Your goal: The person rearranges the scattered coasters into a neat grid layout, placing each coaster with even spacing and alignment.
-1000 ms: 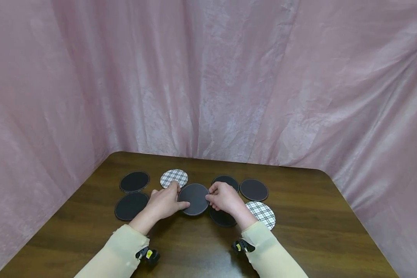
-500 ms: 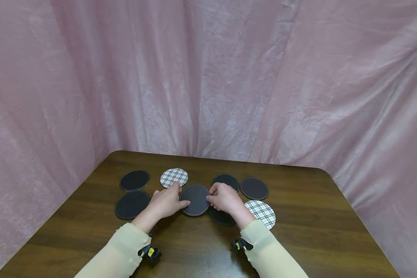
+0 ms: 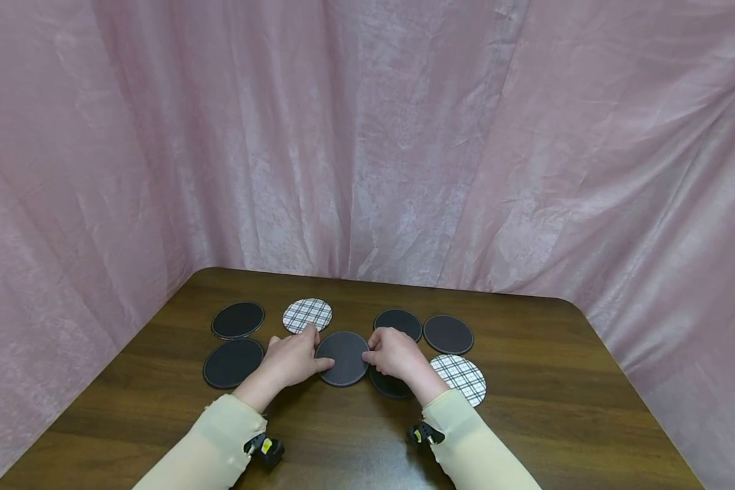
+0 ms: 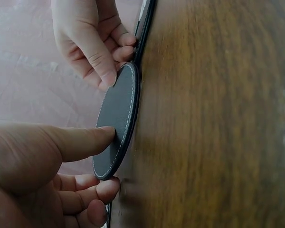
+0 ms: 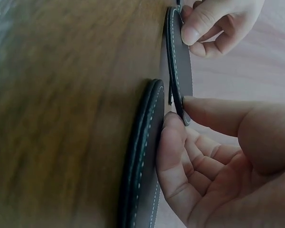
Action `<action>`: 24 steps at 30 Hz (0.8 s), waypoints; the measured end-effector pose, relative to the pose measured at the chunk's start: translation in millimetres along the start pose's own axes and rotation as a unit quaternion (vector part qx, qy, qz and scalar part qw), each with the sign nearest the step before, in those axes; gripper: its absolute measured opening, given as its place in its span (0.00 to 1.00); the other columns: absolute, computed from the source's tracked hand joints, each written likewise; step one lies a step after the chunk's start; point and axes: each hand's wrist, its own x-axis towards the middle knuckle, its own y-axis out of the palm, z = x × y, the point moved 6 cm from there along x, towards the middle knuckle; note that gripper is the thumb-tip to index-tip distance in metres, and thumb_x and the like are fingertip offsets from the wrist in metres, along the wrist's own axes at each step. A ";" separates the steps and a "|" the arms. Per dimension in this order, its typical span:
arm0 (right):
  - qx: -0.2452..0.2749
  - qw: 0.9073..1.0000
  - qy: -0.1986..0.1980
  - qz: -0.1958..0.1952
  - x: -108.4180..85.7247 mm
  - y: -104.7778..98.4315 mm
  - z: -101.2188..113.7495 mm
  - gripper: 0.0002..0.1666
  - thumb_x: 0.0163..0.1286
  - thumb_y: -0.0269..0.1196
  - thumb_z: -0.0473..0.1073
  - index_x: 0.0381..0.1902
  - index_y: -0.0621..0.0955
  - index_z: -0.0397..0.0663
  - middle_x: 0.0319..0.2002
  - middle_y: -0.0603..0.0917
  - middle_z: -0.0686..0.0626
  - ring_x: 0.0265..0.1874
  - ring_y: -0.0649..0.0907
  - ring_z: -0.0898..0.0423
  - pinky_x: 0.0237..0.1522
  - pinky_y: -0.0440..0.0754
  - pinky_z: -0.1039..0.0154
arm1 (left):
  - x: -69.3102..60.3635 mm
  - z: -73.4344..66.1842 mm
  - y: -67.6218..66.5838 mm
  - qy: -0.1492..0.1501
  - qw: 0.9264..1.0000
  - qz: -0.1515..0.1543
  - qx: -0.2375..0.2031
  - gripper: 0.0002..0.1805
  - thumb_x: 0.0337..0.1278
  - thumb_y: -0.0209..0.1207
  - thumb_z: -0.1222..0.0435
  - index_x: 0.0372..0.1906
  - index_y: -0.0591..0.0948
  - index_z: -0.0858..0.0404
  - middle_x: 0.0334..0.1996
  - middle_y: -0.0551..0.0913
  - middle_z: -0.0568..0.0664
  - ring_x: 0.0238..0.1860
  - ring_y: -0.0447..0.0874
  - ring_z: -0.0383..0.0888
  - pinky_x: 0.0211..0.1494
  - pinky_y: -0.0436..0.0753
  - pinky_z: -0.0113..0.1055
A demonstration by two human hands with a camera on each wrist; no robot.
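Observation:
A round black coaster [image 3: 343, 359] with pale stitching round its edge is held between both hands, just above the table. At its left edge my left hand [image 3: 289, 359] pinches it, thumb on top and fingers below, as the left wrist view shows. My right hand [image 3: 398, 355] grips the opposite edge between thumb and fingers. In the right wrist view, the held coaster [image 5: 181, 66] is slightly raised, and another black coaster [image 5: 149, 156] lies close to the right fingers. The right hand partly hides a dark coaster [image 3: 389, 386] beneath it.
Two black coasters [image 3: 233, 363] lie at the left of the wooden table [image 3: 557, 408]. A white plaid coaster [image 3: 307, 314] lies behind the left hand. Towards the right are two dark coasters [image 3: 448, 334] and another plaid one [image 3: 463, 378]. A pink curtain [image 3: 367, 136] hangs behind.
The held coaster has come slightly down and nearer to me. Both hands keep their grip on it and have barely shifted. The other coasters have stayed in place.

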 end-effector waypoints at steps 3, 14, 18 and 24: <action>-0.004 1.000 0.001 0.008 -0.2 0.3 -0.5 0.09 0.73 0.76 0.41 0.42 0.86 0.43 0.22 0.84 0.54 0.21 0.84 0.60 0.32 0.80 0.61 | 0.2 0.8 0.8 0.001 1.000 0.001 0.001 0.25 0.64 0.78 0.48 0.47 0.79 0.59 0.29 0.81 0.44 0.35 0.82 0.45 0.51 0.68 0.55; -0.046 0.999 -0.022 0.006 0.7 0.1 0.2 0.14 0.68 0.79 0.39 0.47 0.90 0.39 0.38 0.91 0.50 0.39 0.87 0.55 0.52 0.85 0.52 | -0.4 0.0 -1.3 0.005 1.000 0.001 0.015 0.25 0.65 0.77 0.47 0.49 0.80 0.60 0.31 0.83 0.44 0.38 0.84 0.47 0.51 0.68 0.54; -0.043 0.999 -0.027 0.008 -0.2 1.3 -0.3 0.15 0.67 0.80 0.38 0.48 0.90 0.38 0.38 0.91 0.50 0.41 0.88 0.53 0.54 0.85 0.50 | -2.0 -0.9 -1.7 0.007 1.000 0.002 0.018 0.25 0.65 0.77 0.48 0.48 0.79 0.60 0.31 0.83 0.45 0.38 0.84 0.48 0.52 0.69 0.55; -0.038 0.999 -0.024 0.007 -0.3 1.8 -0.4 0.16 0.66 0.81 0.38 0.49 0.90 0.39 0.38 0.91 0.50 0.40 0.87 0.54 0.53 0.85 0.50 | -3.7 -1.3 -2.1 0.007 1.000 0.004 0.021 0.24 0.64 0.78 0.48 0.48 0.80 0.60 0.32 0.83 0.45 0.38 0.84 0.48 0.53 0.69 0.55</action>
